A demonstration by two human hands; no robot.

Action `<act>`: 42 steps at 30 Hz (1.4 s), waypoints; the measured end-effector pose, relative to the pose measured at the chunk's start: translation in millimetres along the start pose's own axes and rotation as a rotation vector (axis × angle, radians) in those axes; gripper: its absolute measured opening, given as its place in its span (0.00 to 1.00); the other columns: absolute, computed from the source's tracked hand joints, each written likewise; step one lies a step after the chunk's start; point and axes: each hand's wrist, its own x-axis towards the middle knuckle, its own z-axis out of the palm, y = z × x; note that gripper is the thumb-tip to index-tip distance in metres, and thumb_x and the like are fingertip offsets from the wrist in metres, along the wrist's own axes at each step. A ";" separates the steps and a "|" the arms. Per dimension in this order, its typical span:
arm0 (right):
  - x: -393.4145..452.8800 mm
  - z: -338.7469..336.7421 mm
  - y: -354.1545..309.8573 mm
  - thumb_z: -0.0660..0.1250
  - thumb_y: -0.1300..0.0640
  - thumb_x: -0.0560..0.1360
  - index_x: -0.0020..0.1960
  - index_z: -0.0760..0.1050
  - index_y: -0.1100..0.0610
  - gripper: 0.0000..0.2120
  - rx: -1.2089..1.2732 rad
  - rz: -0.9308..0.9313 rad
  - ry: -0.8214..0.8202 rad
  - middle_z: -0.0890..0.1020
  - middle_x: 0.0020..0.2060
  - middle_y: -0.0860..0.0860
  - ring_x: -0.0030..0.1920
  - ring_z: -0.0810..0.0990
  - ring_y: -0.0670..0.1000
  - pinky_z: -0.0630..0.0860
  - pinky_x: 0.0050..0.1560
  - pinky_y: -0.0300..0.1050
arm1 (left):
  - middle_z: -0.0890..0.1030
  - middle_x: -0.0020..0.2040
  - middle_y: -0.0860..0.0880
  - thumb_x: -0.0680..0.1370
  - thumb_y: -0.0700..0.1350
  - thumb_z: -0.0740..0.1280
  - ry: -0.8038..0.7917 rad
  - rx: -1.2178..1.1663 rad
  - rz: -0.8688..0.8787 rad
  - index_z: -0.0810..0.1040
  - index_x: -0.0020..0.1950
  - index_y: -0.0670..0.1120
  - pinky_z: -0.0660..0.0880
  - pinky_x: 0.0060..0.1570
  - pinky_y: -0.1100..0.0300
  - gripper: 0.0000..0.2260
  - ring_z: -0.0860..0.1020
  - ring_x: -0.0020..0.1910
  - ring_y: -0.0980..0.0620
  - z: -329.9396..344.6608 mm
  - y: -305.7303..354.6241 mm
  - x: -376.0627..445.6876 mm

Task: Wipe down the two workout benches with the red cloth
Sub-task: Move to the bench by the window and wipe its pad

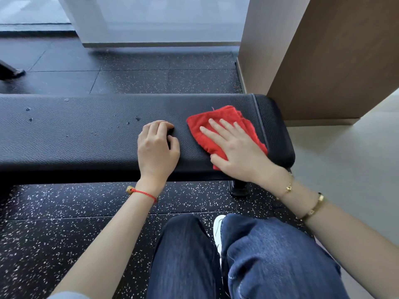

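Observation:
A black padded workout bench [86, 134] runs across the view from the left edge to its rounded right end. A folded red cloth [203, 126] lies flat on the pad near that right end. My right hand [235, 147] presses down on the cloth, palm flat and fingers spread. Just left of the cloth, my left hand [157, 147] rests on the pad with its fingers curled in, holding nothing. Small droplets or marks dot the pad's left half. Only one bench is in view.
A brown wooden panel [336, 61] and beige wall stand right behind the bench's right end. Speckled black rubber flooring [64, 223] lies on both sides of the bench. My knees in blue jeans [259, 255] are at the bottom. A dark equipment foot [10, 72] shows far left.

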 end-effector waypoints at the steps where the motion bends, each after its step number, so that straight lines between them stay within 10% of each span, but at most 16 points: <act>1: -3.5 -2.3 8.6 0.59 0.45 0.75 0.78 0.55 0.44 0.33 0.022 0.033 0.008 0.56 0.79 0.49 0.78 0.52 0.54 0.45 0.78 0.53 | 0.80 0.55 0.46 0.74 0.40 0.63 -0.002 0.000 0.002 0.79 0.54 0.43 0.70 0.61 0.51 0.11 0.75 0.58 0.43 -0.1 0.2 -0.2; 7: 31.0 -11.6 52.8 0.56 0.43 0.78 0.78 0.53 0.42 0.30 -0.070 0.359 -0.003 0.53 0.79 0.48 0.79 0.49 0.56 0.38 0.76 0.63 | 0.80 0.55 0.46 0.74 0.39 0.63 -0.001 0.016 0.014 0.78 0.54 0.43 0.69 0.59 0.52 0.11 0.75 0.57 0.43 0.4 1.0 -2.0; 17: -11.7 -3.2 4.4 0.59 0.42 0.73 0.78 0.56 0.43 0.34 0.048 -0.006 -0.009 0.58 0.78 0.45 0.78 0.54 0.52 0.46 0.78 0.55 | 0.80 0.55 0.46 0.74 0.39 0.63 -0.004 -0.017 0.007 0.79 0.55 0.43 0.69 0.61 0.51 0.11 0.75 0.58 0.43 0.2 -0.4 -0.7; 25: 31.6 -17.5 91.7 0.57 0.45 0.80 0.79 0.54 0.44 0.29 0.011 0.429 0.015 0.53 0.79 0.47 0.79 0.51 0.55 0.43 0.77 0.56 | 0.80 0.54 0.47 0.74 0.40 0.63 0.015 0.007 0.006 0.78 0.54 0.44 0.69 0.59 0.52 0.11 0.75 0.57 0.44 2.9 0.0 -0.2; 36: 5.5 -8.0 29.3 0.60 0.45 0.76 0.78 0.56 0.43 0.31 0.066 0.061 -0.005 0.57 0.78 0.45 0.78 0.53 0.51 0.45 0.78 0.53 | 0.81 0.53 0.48 0.73 0.40 0.63 0.024 0.004 0.032 0.79 0.52 0.45 0.69 0.57 0.51 0.10 0.75 0.56 0.44 1.1 -4.4 1.8; 42: 26.4 -20.9 94.6 0.58 0.42 0.78 0.78 0.55 0.44 0.30 0.014 0.356 0.011 0.55 0.79 0.46 0.79 0.52 0.52 0.44 0.78 0.53 | 0.81 0.54 0.48 0.73 0.40 0.63 0.033 0.002 0.025 0.79 0.53 0.45 0.69 0.58 0.51 0.10 0.75 0.57 0.44 2.8 -5.2 0.9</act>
